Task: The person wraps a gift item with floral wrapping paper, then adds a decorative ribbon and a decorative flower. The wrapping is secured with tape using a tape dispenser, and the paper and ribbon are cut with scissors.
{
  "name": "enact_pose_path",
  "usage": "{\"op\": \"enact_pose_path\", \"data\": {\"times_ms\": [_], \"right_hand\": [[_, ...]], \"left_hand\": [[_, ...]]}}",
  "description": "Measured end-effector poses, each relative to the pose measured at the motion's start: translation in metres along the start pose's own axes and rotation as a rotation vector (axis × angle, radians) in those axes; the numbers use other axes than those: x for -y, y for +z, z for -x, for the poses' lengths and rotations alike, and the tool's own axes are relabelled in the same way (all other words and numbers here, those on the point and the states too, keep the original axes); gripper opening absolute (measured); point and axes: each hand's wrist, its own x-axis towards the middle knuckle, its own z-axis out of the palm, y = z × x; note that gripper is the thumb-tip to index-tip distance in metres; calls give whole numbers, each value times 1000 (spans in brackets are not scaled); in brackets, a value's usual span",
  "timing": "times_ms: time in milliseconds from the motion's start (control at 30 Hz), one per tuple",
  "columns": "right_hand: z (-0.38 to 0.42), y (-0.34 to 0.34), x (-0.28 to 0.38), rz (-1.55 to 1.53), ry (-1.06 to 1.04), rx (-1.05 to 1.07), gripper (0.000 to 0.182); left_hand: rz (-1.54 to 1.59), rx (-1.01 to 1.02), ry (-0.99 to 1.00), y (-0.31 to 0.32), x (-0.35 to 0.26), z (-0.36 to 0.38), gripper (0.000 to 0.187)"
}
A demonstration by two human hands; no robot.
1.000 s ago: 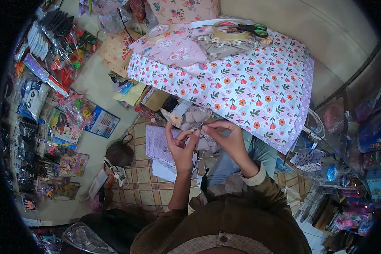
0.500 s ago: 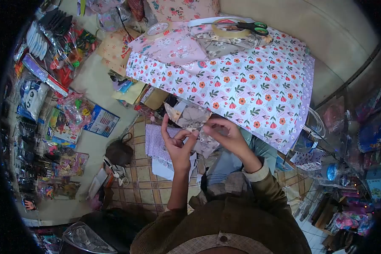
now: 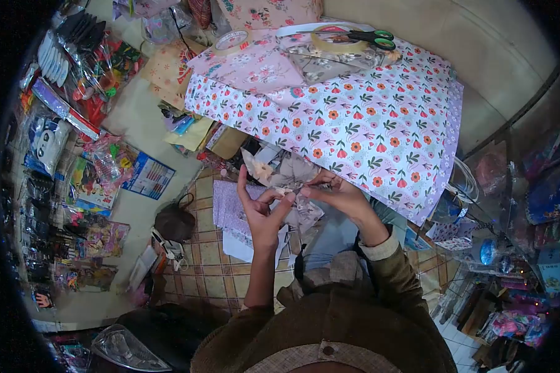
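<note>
Left hand: my grip pinches the grey floral paper, centre of frame.
Right hand: my grip pinches it too, fingertips near the left's.
Scissors: across tape roll, top of frame.

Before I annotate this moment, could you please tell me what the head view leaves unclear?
- Floral paper's pinched middle: covered by fingertips of both hands, left and right.
- Purple sheet's right part: behind left hand.
- Blue packet's print: too small.
</note>
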Motion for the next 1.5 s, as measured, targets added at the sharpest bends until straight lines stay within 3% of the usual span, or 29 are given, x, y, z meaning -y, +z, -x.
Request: {"op": "enact_pose_path", "data": {"times_ms": [367, 567, 867, 1067, 1167, 1267, 1367, 1500], "right_hand": [[3, 1, -1, -255, -10, 31, 18], [1, 0, -3, -120, -25, 54, 17], [4, 3, -1, -51, -40, -22, 16], [3, 11, -10, -149, -164, -200, 22], [4, 11, -4, 110, -207, -344, 34], [5, 11, -20, 140, -237, -358, 17], [18, 30, 5, 470, -327, -414, 12], [20, 40, 13, 551, -483, -431, 12]], "left_hand": [[108, -3, -62, 4, 0, -2, 93], [146, -3, -115, 2, -2, -1, 92], [131, 25, -168, -3, 2, -1, 92], [49, -40, -50, 6, -2, 0, 89], [-32, -153, -20, 5, 4, 3, 88], [-40, -202, 27, 2, 8, 1, 88], [-28, -236, 52, 4, 7, 2, 87], [-30, -244, 29, 3, 5, 4, 87]]}}
